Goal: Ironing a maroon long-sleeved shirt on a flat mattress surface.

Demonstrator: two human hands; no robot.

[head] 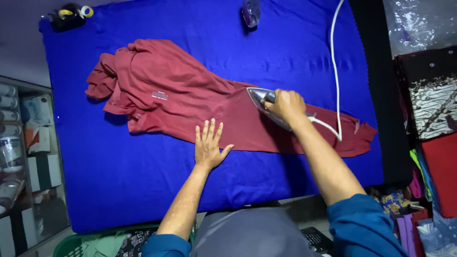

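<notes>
Fingers of the right hand (285,105) wrap in a closed grip around the handle of an iron (266,105), right of the frame's centre, its pointed nose aimed toward the upper left on a dark red garment (190,95). The left hand (208,145) lies flat, fingers apart, holding nothing, pressing the garment's lower edge at the centre. The garment sprawls from upper left to right across a blue cloth (119,166) covering the counter. A white cord (334,62) runs from the iron to the upper edge.

Matt red cloth garment (190,95), shiny metal iron (259,97), blue fabric cover (119,171)
</notes>
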